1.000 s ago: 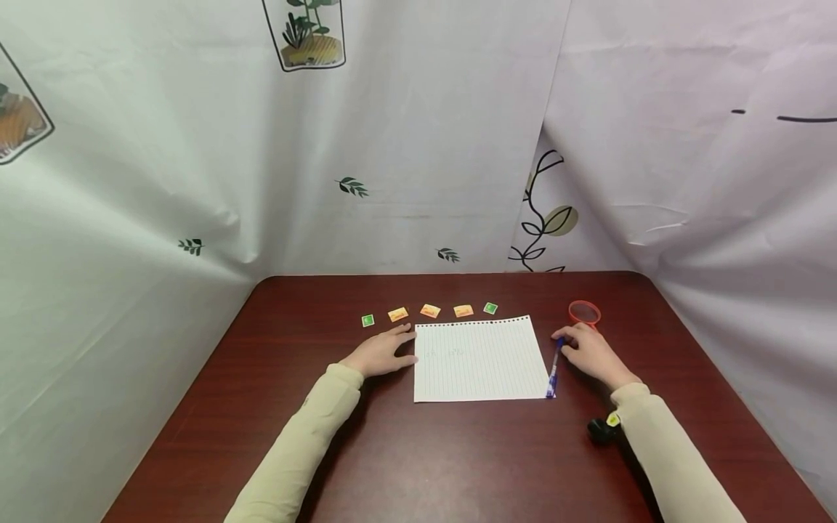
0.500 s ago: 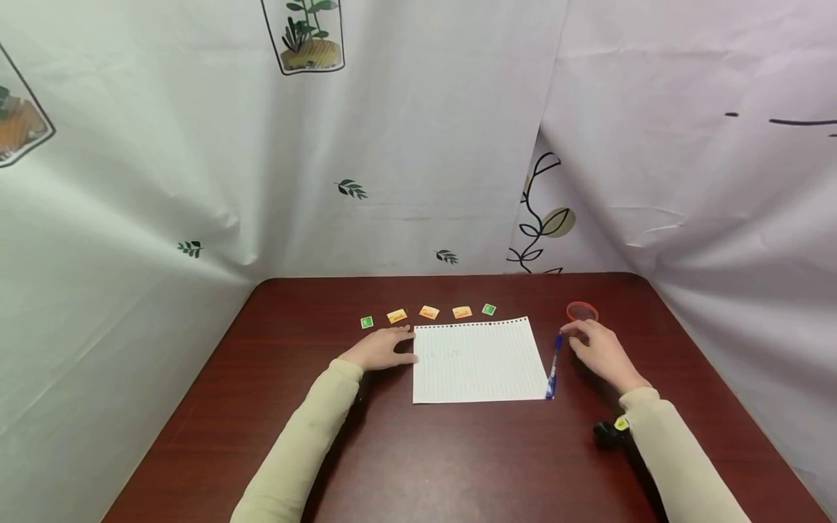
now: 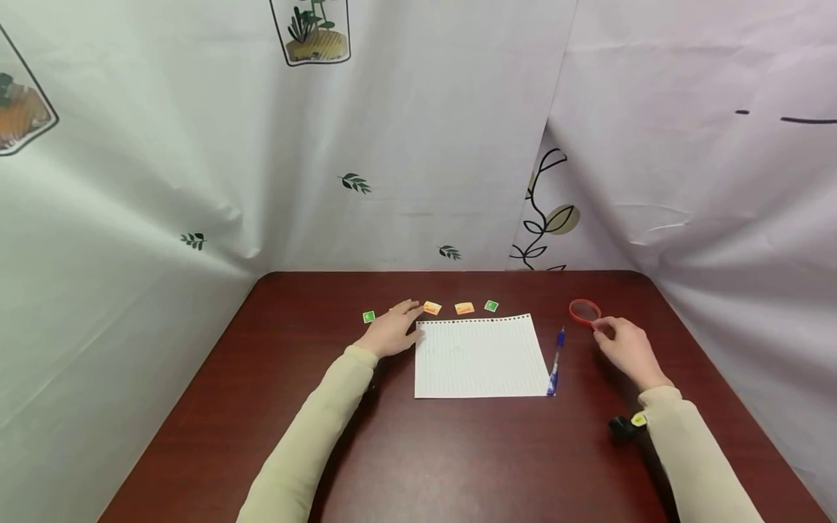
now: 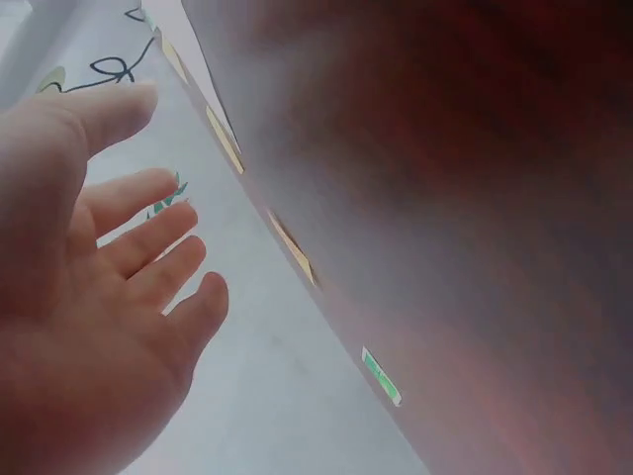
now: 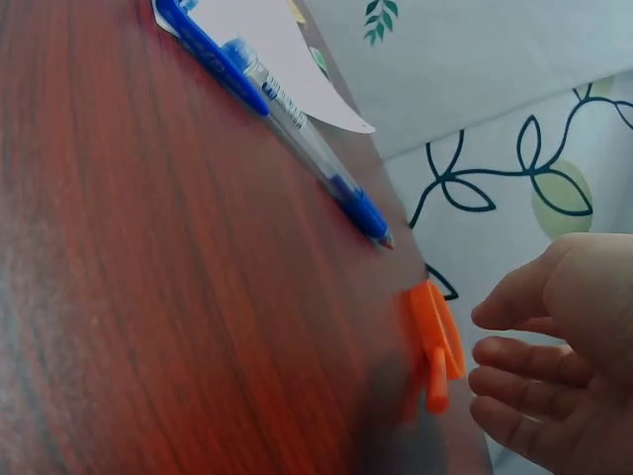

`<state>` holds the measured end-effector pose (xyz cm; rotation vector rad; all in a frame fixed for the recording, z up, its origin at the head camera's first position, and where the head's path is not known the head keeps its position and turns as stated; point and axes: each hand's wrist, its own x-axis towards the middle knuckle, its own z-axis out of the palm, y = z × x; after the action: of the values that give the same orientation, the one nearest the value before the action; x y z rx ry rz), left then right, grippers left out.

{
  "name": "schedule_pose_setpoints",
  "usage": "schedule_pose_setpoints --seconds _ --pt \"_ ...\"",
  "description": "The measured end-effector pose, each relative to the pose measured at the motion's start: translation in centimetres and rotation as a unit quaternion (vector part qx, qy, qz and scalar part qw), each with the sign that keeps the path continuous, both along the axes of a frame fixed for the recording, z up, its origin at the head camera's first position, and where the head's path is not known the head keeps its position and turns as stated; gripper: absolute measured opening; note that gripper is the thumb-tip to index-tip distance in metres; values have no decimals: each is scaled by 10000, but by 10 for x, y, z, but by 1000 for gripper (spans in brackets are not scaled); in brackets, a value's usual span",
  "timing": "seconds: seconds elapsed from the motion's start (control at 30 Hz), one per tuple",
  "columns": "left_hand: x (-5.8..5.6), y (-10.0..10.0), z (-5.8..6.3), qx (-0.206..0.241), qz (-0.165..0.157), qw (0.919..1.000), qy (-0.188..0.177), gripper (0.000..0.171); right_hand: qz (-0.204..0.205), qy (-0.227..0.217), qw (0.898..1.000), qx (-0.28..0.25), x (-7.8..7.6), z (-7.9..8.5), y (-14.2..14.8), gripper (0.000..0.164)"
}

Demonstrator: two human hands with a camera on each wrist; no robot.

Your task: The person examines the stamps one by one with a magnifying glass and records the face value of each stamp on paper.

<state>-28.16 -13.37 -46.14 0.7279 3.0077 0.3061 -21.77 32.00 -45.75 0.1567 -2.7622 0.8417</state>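
My left hand (image 3: 389, 332) is held with fingers extended over the upper left corner of a lined sheet of paper (image 3: 480, 359), partly covering an orange paper piece. In the left wrist view the left hand (image 4: 119, 267) holds nothing. My right hand (image 3: 628, 351) hovers at the handle of a red-orange magnifying glass (image 3: 584, 312), which lies on the table. The right wrist view shows the right hand (image 5: 554, 366) with fingers slightly bent beside the magnifying glass (image 5: 435, 341), and a gap between them. A blue ballpoint pen (image 3: 556, 363) lies along the paper's right edge.
Behind the paper small orange pieces (image 3: 464, 309) lie in a row, with a green piece (image 3: 369, 317) at the left end and another green piece (image 3: 491, 306) at the right. The dark red table (image 3: 490, 457) meets a white patterned cloth (image 3: 418, 145) at the back.
My right hand has moved right, away from the pen, to the magnifying glass's handle. My left hand has shifted slightly up and right, over an orange piece. The pen and paper stay put.
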Motion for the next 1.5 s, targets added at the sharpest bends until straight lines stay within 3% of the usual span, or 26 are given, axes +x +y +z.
schedule_pose_setpoints --seconds 0.33,0.53,0.77,1.07,1.5 --pt "-9 6 -1 -502 -44 9982 -325 59 -139 -410 9990 147 0 -12 6 32" --pt "-7 7 -1 -793 -261 9960 -330 57 -294 -631 9975 116 -2 -18 7 35" --pt "-4 11 -2 -855 -458 9947 -341 55 -486 -579 9971 35 -5 -18 12 33" --pt "-6 10 -4 -665 -221 9969 -354 54 -686 -671 9954 -31 -8 -17 13 30" --pt "-5 14 -1 -280 -125 9986 -430 50 -545 -737 9957 127 -9 -13 14 25"
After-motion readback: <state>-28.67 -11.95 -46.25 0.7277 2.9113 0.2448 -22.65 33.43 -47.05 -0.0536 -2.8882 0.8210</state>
